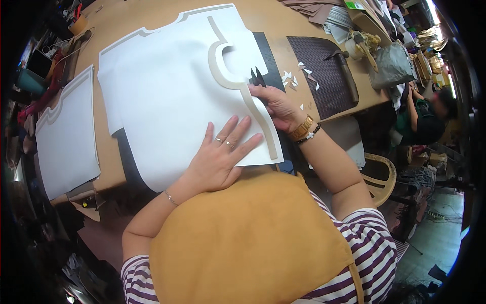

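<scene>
A large white sheet with cut-out curves lies in front of me, a grey-beige strip running along its curved right edge. My left hand rests flat on the sheet near its front edge, fingers spread, holding nothing. At the right edge, my right hand is closed around small black scissors. Their two pointed blades stick out beyond the fingers, slightly apart. The handles are hidden in the palm. The thumb of that hand lies at the sheet's edge beside the strip.
Small white offcuts are scattered right of the sheet. Beyond them a hammer lies on a dark woven piece. More white sheets lie at left. A plastic chair stands at right; another person sits farther off.
</scene>
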`<state>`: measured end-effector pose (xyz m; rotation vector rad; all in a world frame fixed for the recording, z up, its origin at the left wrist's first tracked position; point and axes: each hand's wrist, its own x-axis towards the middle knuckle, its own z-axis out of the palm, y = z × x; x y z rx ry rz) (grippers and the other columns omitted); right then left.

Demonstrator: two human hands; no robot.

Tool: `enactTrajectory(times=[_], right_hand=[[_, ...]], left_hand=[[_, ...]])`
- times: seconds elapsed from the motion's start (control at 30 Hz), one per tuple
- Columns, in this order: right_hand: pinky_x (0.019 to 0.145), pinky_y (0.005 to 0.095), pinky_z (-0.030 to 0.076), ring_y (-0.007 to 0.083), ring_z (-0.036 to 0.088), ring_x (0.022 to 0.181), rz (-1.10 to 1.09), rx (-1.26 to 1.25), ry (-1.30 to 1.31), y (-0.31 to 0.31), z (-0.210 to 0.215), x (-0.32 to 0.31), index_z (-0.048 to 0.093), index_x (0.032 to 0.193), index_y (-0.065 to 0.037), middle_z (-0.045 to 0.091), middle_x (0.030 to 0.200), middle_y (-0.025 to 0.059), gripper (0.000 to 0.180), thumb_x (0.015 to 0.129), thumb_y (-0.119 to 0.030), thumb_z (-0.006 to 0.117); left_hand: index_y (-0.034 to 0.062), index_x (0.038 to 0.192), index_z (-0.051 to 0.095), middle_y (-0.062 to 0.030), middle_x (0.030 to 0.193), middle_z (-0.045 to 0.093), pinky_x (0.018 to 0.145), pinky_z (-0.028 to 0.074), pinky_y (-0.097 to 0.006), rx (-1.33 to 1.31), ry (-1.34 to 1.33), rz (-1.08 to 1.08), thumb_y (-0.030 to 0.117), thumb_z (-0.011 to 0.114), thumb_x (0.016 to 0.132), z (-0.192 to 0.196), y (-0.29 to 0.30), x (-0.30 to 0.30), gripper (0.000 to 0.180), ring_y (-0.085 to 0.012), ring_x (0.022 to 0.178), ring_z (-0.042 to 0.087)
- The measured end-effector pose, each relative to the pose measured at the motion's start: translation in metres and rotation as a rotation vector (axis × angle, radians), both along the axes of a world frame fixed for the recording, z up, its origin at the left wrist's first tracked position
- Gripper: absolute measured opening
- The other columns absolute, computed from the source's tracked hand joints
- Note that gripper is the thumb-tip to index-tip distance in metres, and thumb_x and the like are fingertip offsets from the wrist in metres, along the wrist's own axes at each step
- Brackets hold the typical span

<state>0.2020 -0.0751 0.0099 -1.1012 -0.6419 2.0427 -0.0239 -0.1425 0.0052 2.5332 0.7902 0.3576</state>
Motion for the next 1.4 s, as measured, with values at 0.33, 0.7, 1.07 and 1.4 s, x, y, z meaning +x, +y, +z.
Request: enactTrajectory(times=[0.33, 0.7, 1.07, 1.4], right_hand=[[0.048, 0.0166, 0.040, 0.0004, 0.052, 0.059, -0.038, 0.315, -0.299, -0.019, 0.018, -0.031, 0.063, 0.095, -0.008, 0.060, 0.076, -0.0057, 0.020, 0.089, -0.026, 0.071], [0.050, 0.0177, 0.044, 0.0007, 0.055, 0.060, 0.003, 0.339, -0.259, -0.034, 0.019, -0.049, 0.066, 0.112, -0.002, 0.065, 0.079, -0.0026, 0.031, 0.089, -0.021, 0.070], [0.052, 0.0168, 0.045, 0.0010, 0.056, 0.066, 0.014, 0.359, -0.292, -0.035, 0.020, -0.041, 0.065, 0.115, -0.002, 0.066, 0.087, -0.0013, 0.033, 0.089, -0.021, 0.070], [0.082, 0.0270, 0.050, 0.0113, 0.061, 0.095, -0.135, 0.735, -0.887, -0.014, 0.018, 0.019, 0.063, 0.118, 0.000, 0.067, 0.106, 0.0072, 0.034, 0.090, -0.019, 0.069]], left_hand=[[0.0044, 0.126, 0.048, -0.0126, 0.118, 0.058, 0.098, 0.042, -0.044, -0.649, -0.733, 0.315, 0.036, 0.064, 0.091, -0.011, 0.015, -0.006, 0.050, -0.0252, 0.112, 0.056], [-0.0018, 0.104, 0.059, -0.0038, 0.096, 0.063, 0.088, 0.043, -0.025, -0.903, -0.956, 0.401, 0.020, 0.045, 0.102, -0.014, 0.035, -0.012, 0.026, -0.0089, 0.092, 0.055], [-0.0042, 0.108, 0.060, -0.0057, 0.100, 0.065, 0.088, 0.045, -0.026, -0.831, -0.918, 0.396, 0.018, 0.045, 0.103, -0.014, 0.034, -0.010, 0.028, -0.0102, 0.094, 0.057], [0.0004, 0.119, 0.060, -0.0130, 0.113, 0.064, 0.097, 0.042, -0.031, -0.551, -0.637, 0.329, 0.021, 0.052, 0.098, 0.005, 0.024, -0.010, 0.030, -0.0224, 0.107, 0.059]])
